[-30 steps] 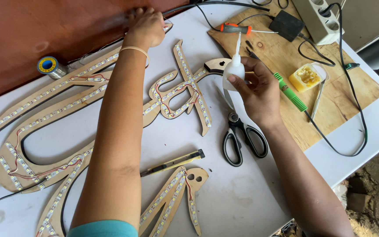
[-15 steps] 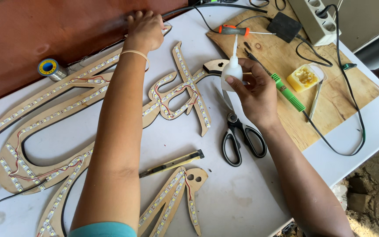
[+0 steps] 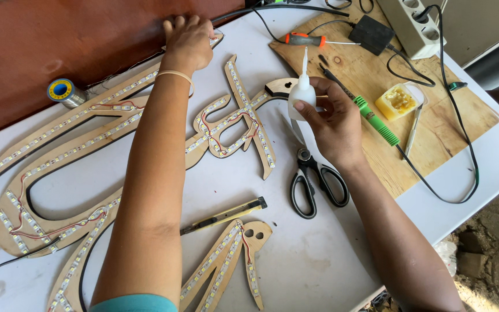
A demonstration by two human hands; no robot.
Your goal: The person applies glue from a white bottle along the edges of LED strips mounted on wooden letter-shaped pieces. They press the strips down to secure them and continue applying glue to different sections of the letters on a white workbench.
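We had our right hand (image 3: 335,124) closed around the small white plastic glue bottle (image 3: 302,92), nozzle up; left hand (image 3: 189,39) pressed flat, fingers spread, on the far end of the plywood LED-strip letter cutout (image 3: 116,124).

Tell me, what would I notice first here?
A big curly wooden cutout lined with tiny light strips sprawls across the white table. The right hand holds a small white glue bottle upright near the middle, while the left hand presses the cutout's far tip.
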